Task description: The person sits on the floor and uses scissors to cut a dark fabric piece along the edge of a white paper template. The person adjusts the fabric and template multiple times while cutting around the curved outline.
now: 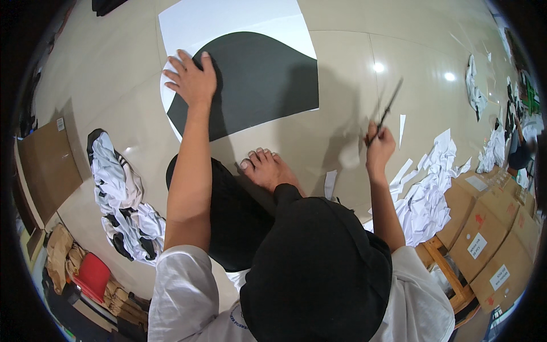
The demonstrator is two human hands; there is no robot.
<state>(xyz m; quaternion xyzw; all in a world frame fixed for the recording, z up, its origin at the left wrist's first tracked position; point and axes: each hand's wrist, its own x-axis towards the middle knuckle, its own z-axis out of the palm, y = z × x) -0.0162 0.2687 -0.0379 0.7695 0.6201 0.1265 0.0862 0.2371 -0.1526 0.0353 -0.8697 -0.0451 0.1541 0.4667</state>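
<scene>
My left hand [194, 82] lies flat with its fingers spread on a large sheet. The sheet pairs a white part [228, 20] with a dark grey, curve-topped part [265, 74], and rests on the floor; whether these are separate layers I cannot tell. Off to the right of it, my right hand [380, 151] is closed around the handles of a pair of dark scissors [390, 105]. The blades point up and away, apart from the sheet and slightly blurred. My bare foot [269, 170] stands on the floor just below the sheet's near edge.
A heap of white cut scraps [424, 199] spreads at right, beside stacked cardboard boxes [484, 233] and a wooden frame [447, 273]. At left lie a black-and-white crumpled pile [119, 176], a cardboard panel [54, 165] and something red [92, 277]. A narrow white strip [330, 184] lies near my foot.
</scene>
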